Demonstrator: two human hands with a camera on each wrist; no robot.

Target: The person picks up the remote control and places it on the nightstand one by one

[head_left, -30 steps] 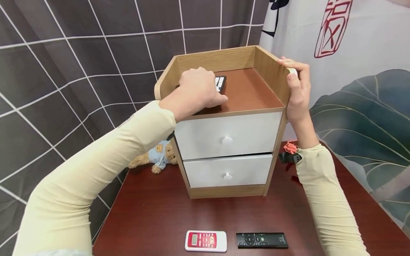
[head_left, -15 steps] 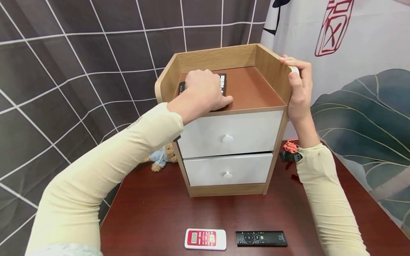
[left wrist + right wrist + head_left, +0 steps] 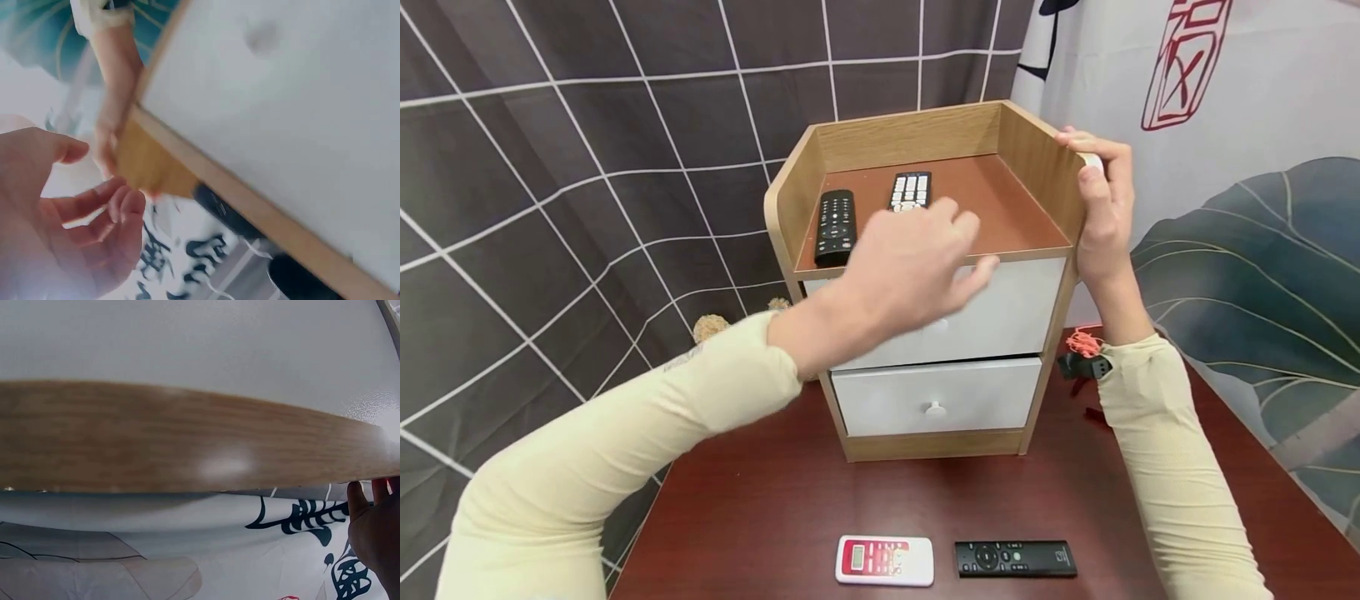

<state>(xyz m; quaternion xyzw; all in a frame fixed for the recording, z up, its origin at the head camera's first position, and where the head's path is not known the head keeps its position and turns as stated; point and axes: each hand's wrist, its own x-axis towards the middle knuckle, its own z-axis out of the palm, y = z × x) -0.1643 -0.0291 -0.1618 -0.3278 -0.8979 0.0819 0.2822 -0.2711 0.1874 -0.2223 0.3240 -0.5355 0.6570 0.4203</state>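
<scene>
My left hand (image 3: 917,262), fingers loosely bent and holding nothing, hovers in front of a small wooden cabinet (image 3: 842,446) with white drawers. In the left wrist view, the left hand (image 3: 81,219) shows an empty palm. Two black remotes lie on the cabinet's brown top: one remote (image 3: 836,227) by the left panel, and one remote with white buttons (image 3: 912,191) farther right, its lower end hidden by the left hand. My right hand (image 3: 1105,204) grips the cabinet's right side panel (image 3: 1037,175) at its front edge.
A white-and-red remote (image 3: 885,561) and a slim black remote (image 3: 1015,559) lie at the front of the dark red table (image 3: 775,508). Part of a teddy bear (image 3: 711,327) shows behind the left arm. A grey grid cloth (image 3: 647,133) hangs behind.
My left hand has let go of the remote with white buttons and moved toward me and slightly right, uncovering both remotes on the top. The right hand keeps its grip.
</scene>
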